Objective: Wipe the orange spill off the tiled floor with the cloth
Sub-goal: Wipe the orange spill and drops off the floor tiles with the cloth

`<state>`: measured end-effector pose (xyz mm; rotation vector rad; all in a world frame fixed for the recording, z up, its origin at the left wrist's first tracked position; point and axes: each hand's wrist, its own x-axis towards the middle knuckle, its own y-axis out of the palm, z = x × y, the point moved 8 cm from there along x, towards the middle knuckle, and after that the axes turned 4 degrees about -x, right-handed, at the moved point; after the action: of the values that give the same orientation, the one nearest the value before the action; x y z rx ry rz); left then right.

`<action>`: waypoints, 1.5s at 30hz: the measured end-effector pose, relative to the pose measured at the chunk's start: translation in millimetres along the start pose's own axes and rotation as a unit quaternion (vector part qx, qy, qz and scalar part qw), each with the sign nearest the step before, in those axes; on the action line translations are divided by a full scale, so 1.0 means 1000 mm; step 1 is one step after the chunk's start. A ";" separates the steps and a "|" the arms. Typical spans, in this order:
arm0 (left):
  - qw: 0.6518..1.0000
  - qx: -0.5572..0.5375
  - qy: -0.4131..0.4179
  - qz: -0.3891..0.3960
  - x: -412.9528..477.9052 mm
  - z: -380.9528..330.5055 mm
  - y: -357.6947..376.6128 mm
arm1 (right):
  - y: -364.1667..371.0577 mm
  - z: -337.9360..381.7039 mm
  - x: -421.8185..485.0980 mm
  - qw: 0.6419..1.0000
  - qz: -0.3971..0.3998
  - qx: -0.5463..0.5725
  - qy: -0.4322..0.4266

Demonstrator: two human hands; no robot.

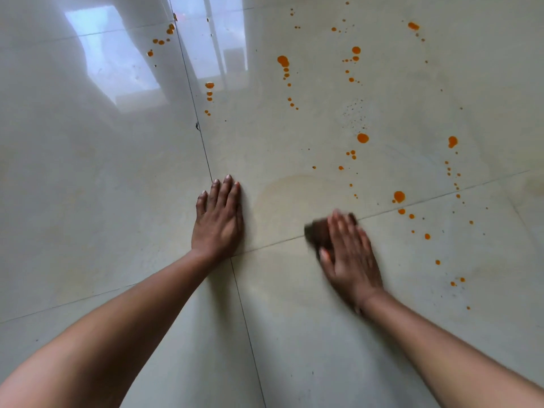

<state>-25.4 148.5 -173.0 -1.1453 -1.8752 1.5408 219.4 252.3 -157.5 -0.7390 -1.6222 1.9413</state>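
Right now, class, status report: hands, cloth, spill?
Left hand flat on tiled floor. Right hand pressing dark cloth, blurred. Orange drops unwiped ahead and right. Nothing blocking.

Two bare hands are down on the floor [88, 172]: the left hand [217, 219] and the right hand [350, 254]. There is one dark cloth [316, 232], just the one. The orange drops [363, 138] run to dozens, too many to count exactly, with about seven of them larger blobs. Two long grout lines [202, 142] cross once, so four tiles meet there.
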 end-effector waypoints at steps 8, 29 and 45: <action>0.998 -0.023 0.025 0.049 0.000 -0.020 -0.009 | 0.005 0.023 -0.054 0.971 0.050 -0.059 -0.226; 0.983 0.028 0.132 0.123 -0.028 -0.208 0.040 | -0.005 -0.087 -0.138 0.999 0.009 0.032 -0.013; 0.966 0.040 0.122 0.224 -0.052 -0.250 0.062 | -0.020 -0.210 -0.165 0.987 -0.024 0.028 0.160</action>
<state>215.7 250.3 -155.7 -1.7190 -1.4422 1.5934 483.9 293.4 -153.3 -0.9260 -1.3743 1.7231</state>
